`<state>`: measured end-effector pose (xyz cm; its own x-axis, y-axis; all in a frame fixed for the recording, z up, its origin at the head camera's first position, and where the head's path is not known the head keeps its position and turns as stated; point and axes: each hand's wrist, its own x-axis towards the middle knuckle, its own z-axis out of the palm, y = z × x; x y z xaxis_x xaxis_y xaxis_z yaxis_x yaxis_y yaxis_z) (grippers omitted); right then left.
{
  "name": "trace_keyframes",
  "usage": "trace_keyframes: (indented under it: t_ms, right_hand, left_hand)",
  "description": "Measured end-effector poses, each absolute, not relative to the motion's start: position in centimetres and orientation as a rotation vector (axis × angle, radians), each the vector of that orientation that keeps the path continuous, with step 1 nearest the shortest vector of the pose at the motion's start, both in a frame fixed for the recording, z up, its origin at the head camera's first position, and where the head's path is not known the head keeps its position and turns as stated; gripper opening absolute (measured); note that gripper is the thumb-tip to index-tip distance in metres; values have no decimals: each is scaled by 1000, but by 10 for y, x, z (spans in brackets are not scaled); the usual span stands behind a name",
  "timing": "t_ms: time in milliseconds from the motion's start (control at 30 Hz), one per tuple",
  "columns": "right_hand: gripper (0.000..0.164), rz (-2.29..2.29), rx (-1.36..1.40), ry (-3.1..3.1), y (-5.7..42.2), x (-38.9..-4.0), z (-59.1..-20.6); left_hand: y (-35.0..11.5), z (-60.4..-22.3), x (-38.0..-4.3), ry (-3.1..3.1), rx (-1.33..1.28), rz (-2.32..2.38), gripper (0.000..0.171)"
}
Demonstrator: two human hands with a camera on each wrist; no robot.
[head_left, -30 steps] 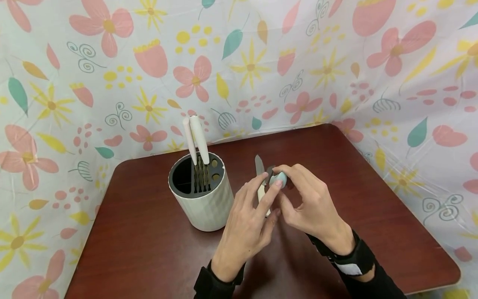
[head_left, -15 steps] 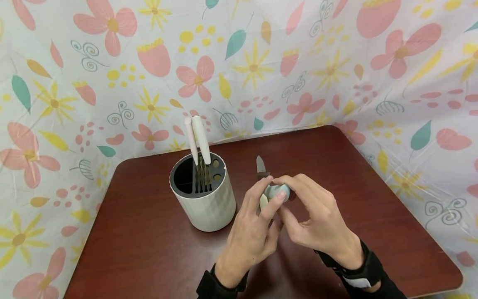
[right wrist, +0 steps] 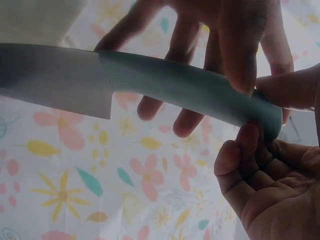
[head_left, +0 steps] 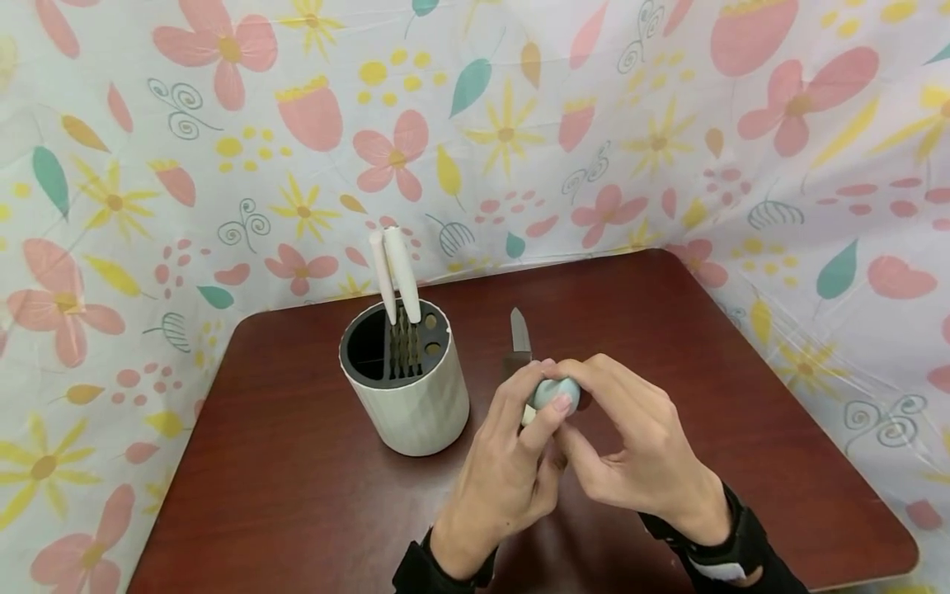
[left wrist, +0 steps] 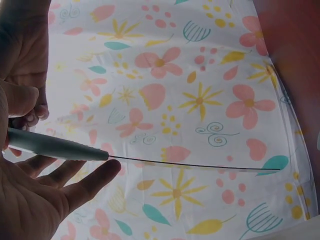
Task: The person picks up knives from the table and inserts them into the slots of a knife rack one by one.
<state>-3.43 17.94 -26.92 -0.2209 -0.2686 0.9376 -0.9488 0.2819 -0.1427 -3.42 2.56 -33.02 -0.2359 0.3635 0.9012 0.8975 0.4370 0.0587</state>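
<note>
Knife (right wrist: 135, 72) is pinched by left hand (head_left: 505, 462) and right hand (head_left: 638, 441) fingers (right wrist: 240, 152), seemingly for regripping; turning toward nine-o'clock block (head_left: 419, 421) is probably needed.

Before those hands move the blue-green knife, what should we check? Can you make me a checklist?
1. Handle held: ok. The left hand and right hand both grip the blue-green knife by its handle.
2. Fingers clear of the blade: cannot tell. One fingertip is right by where blade meets handle.
3. Holder standing upright: ok.
4. Free slots in the holder: ok. Some show nothing in them, in front of two white handles.
5. Space around the hands clear: not ok. Another knife lies on the table, its blade poking out beyond them.
</note>
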Motion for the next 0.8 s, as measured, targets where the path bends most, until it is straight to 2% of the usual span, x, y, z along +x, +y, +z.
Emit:
trace_keyframes:
  t_ms: [800]
  right_hand:
    - [24, 1048, 1232, -1627, 178, -32, -266]
  left_hand:
    - [23, -332, -20, -1792, -1062, -702, 52]
